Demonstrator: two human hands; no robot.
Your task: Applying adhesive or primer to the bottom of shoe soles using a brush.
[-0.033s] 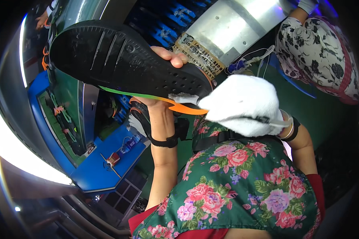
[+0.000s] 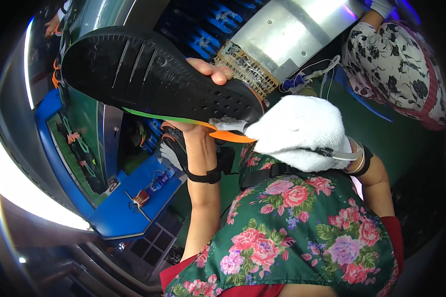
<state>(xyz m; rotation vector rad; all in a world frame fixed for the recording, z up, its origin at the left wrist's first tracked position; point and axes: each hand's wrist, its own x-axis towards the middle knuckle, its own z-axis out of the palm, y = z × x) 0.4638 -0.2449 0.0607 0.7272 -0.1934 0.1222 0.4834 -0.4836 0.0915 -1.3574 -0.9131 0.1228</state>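
Note:
My bare left hand point(image 2: 210, 71) grips a large black shoe sole point(image 2: 148, 74), its fingers over the far edge and its palm beneath. The sole is tilted, its underside with grooves and small holes facing me. A green-to-orange rim runs along its near edge. My right hand point(image 2: 302, 131), in a white knitted glove, is closed on a small brush-like tool point(image 2: 228, 123). Its pale flat tip touches the sole's near edge by the holes; the glove hides its handle. Behind my left wrist, another black sole-like piece with an orange edge point(image 2: 173, 141) shows in part.
A blue bench point(image 2: 129, 220) at the left carries a plastic bottle point(image 2: 161, 178) and a small red box point(image 2: 141, 198). Ahead stands a metal machine housing point(image 2: 287, 37) with cables beside it. Another person in a patterned apron point(image 2: 391, 69) is at the far right.
My gloved right hand has dipped slightly toward me, and the brush tip has shifted a little along the sole's edge. My left hand and the sole stay nearly still.

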